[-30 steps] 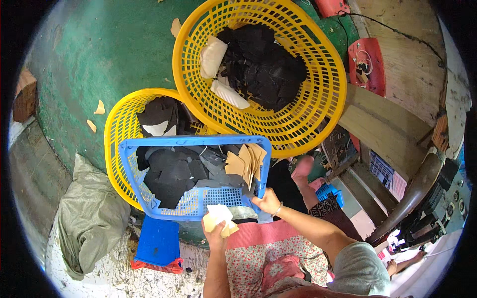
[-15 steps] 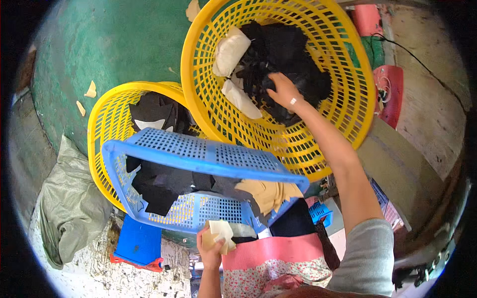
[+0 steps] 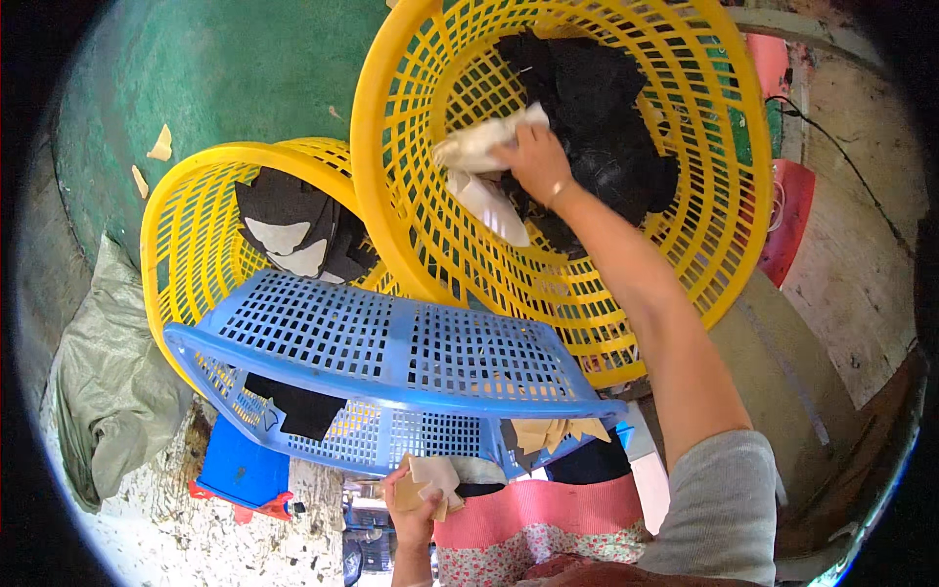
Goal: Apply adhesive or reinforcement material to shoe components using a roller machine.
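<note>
My right hand (image 3: 538, 161) reaches into the large yellow basket (image 3: 367, 127), its fingers closed on a bundle of off-white cut pieces (image 3: 479, 145). A second off-white bundle (image 3: 491, 210) lies just below it, against the basket's side. Black cut pieces (image 3: 606, 117) are heaped in the same basket. Down at the front, my left hand (image 3: 411, 514) grips a small stack of cream cut pieces (image 3: 434, 479) beside the blue basket (image 3: 391, 342). That basket is tilted on its side, with a black piece (image 3: 308, 411) and tan pieces (image 3: 558, 433) in it.
A smaller yellow basket (image 3: 161, 245) at left holds black pieces (image 3: 284, 196) and white pieces (image 3: 287, 245). A grey-green sack (image 3: 112, 382) and a blue bin (image 3: 245, 465) stand at lower left. Cream scraps (image 3: 160, 144) lie on the green floor (image 3: 225, 78). A black cable (image 3: 851, 186) runs at right.
My right hand has moved left from the black pieces onto the off-white bundle and shifted it. The blue basket has tipped further, hiding more of its contents. My left hand keeps its cream pieces.
</note>
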`<move>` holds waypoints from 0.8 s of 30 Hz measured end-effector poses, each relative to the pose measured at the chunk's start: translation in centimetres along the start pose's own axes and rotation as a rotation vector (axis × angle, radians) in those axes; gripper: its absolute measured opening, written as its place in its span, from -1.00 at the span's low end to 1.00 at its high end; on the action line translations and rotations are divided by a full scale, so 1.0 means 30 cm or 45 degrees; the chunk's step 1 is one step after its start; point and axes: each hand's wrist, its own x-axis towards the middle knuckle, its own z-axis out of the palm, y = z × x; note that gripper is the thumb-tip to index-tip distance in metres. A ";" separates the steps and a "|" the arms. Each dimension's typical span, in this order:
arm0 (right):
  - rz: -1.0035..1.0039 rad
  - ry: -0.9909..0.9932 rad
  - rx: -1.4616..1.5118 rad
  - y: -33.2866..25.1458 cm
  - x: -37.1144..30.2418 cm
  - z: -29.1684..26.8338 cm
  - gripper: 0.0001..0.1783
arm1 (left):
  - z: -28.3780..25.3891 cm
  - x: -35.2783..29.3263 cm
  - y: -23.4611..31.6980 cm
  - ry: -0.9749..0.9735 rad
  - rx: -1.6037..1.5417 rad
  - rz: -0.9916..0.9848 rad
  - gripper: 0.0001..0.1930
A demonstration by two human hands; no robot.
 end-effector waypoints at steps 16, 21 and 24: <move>0.155 0.149 0.700 -0.141 -0.175 0.067 -0.37 | 0.020 -0.018 0.010 -0.033 -0.048 -0.014 -0.38; 0.592 -0.636 0.712 -0.179 -0.316 0.184 -0.41 | 0.029 -0.015 0.000 -0.034 -0.077 -0.068 -0.38; 0.825 -0.332 0.991 -0.203 -0.281 0.174 -0.53 | 0.022 -0.014 -0.010 -0.034 -0.068 -0.039 -0.38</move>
